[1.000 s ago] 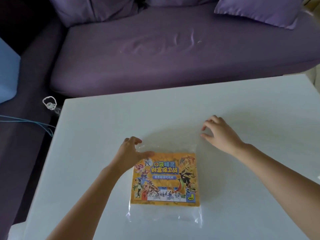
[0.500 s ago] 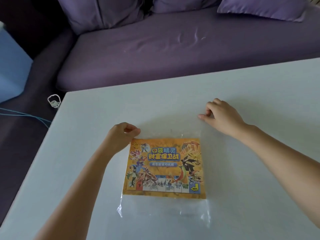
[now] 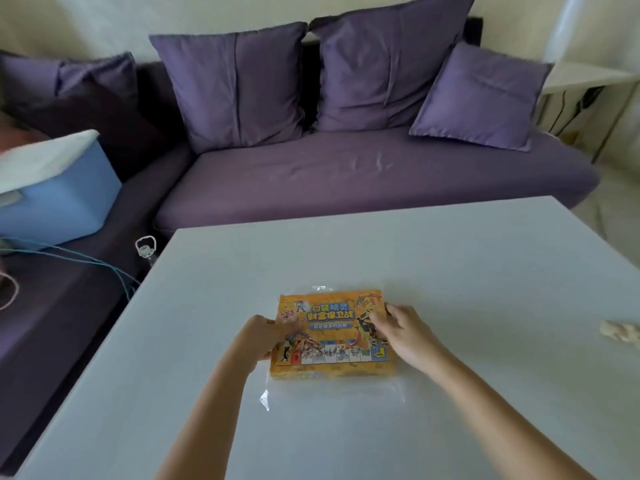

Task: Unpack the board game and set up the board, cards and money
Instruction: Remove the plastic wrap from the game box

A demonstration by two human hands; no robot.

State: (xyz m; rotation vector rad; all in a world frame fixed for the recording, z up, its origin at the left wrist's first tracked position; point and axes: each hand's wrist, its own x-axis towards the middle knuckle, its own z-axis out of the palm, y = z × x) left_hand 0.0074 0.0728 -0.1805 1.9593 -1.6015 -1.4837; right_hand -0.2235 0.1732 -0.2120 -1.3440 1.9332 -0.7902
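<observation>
- Board game pack [image 3: 332, 336] lies flat on the white table [image 3: 450, 265], in the near middle, straight in front of us and well away from every edge
- We hold it from both sides: our left hand [image 3: 265, 336] grips the left edge, fingers curled round it, and our right hand [image 3: 407, 336] grips the right edge, fingers bent over the upper right of the cover
- We judge this two-sided hold is meant to steady the pack so it can be worked out of its clear plastic bag [image 3: 332, 393], whose loose end trails toward us on the table
- The pack seems still wrapped in the film, with a crinkle of plastic showing at its far edge; we cannot tell where the bag opens
- Its cover is orange-yellow, crowded with cartoon creatures, with bold blue and yellow lettering across the top and a row of small coloured squares, like board spaces, along the bottom
- Its near side shows as a thin orange band, so it has some thickness
- No board, cards or money are out, so we judge the task barely begun
- Behind the table stands a purple sofa [image 3: 346, 174] with cushions, a blue box [image 3: 59, 195] sits on its left part, and a small pale thing [image 3: 620, 332] lies near the table's right edge
</observation>
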